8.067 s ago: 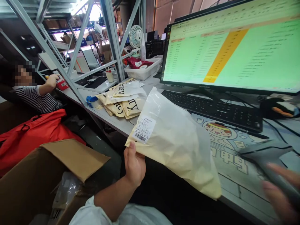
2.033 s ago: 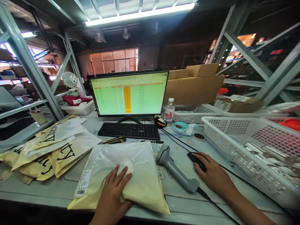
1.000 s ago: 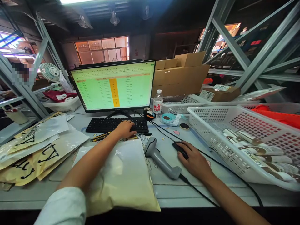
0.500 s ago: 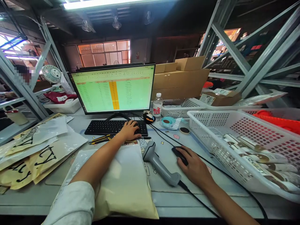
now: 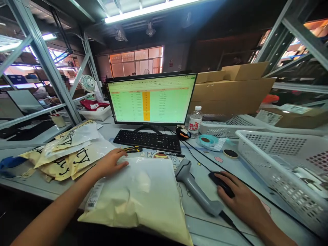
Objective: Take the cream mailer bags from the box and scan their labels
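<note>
My right hand (image 5: 238, 194) rests over a black computer mouse (image 5: 222, 184), its fingers curved around it. At the upper left corner of a pale yellow plastic mailer bag (image 5: 143, 194), my left hand (image 5: 114, 164) has its fingers stretched out and thumb apart; whether it touches the bag I cannot tell. A barcode label (image 5: 93, 198) shows on the bag's left side. Between bag and mouse lies a grey barcode scanner (image 5: 197, 191). Behind are a black keyboard (image 5: 147, 140), a yellow-and-black utility knife (image 5: 133, 149) and a black pen (image 5: 171, 154).
A monitor (image 5: 151, 99) displays a spreadsheet. Printed mailer bags (image 5: 77, 150) lie piled at left. To the right are a white basket (image 5: 269, 153), a tape roll (image 5: 207, 140), a water bottle (image 5: 195, 121) and cardboard boxes (image 5: 225, 95). Cables cross the desk by the mouse.
My left hand has left the keyboard and come down to the mailer bag's upper left corner. The view has swung left. My right hand stays on the mouse.
</note>
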A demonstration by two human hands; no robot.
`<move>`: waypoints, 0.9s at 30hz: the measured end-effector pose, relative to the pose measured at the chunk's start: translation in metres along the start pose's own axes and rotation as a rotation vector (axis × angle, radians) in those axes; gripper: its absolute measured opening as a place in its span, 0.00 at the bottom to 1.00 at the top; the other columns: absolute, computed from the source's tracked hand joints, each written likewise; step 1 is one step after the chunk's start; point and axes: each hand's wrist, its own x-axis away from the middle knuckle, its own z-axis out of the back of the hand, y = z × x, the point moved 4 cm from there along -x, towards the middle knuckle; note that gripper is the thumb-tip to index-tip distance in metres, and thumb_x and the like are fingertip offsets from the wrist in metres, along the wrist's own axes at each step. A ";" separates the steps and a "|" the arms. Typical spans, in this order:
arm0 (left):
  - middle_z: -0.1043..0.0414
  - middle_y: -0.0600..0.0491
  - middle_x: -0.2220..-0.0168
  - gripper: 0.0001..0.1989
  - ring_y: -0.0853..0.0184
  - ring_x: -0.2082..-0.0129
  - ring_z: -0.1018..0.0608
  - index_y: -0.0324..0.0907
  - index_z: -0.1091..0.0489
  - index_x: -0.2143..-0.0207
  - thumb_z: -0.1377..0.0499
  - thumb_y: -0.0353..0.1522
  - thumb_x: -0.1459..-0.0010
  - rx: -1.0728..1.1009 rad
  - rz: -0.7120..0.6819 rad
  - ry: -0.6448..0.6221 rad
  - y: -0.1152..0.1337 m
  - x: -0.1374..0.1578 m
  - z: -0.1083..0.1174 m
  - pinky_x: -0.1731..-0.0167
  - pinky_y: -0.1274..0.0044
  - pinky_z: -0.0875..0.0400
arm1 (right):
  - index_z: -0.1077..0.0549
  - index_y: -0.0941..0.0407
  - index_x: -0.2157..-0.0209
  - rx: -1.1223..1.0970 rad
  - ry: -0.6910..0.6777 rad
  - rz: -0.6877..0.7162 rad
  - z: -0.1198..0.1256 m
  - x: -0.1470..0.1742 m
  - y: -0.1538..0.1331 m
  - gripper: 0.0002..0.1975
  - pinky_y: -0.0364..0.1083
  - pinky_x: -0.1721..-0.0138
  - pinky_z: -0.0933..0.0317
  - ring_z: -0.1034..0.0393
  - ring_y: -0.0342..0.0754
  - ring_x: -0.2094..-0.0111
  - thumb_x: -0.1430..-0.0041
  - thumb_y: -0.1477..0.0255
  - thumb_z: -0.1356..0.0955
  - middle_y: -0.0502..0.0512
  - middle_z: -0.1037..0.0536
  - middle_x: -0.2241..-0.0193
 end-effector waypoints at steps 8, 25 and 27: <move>0.23 0.45 0.44 0.20 0.52 0.42 0.22 0.43 0.24 0.48 0.45 0.47 0.30 0.093 0.145 0.075 -0.034 0.046 0.002 0.39 0.60 0.28 | 0.20 0.49 0.47 -0.038 -0.034 -0.003 0.002 -0.004 -0.001 0.24 0.59 0.50 0.23 0.21 0.61 0.49 0.35 0.53 0.37 0.57 0.22 0.42; 0.43 0.41 0.27 0.36 0.45 0.28 0.40 0.43 0.37 0.31 0.36 0.50 0.34 -0.087 0.044 -0.160 0.005 -0.188 -0.081 0.32 0.48 0.44 | 0.21 0.51 0.46 0.039 0.002 0.019 0.005 -0.002 -0.006 0.25 0.56 0.51 0.23 0.22 0.58 0.48 0.32 0.55 0.40 0.57 0.22 0.42; 0.45 0.41 0.26 0.39 0.45 0.27 0.43 0.44 0.40 0.29 0.37 0.52 0.34 -0.085 0.017 -0.170 0.012 -0.195 -0.087 0.30 0.48 0.48 | 0.21 0.51 0.46 0.042 0.006 0.020 0.004 -0.002 -0.004 0.24 0.56 0.52 0.23 0.22 0.58 0.48 0.32 0.55 0.39 0.57 0.22 0.42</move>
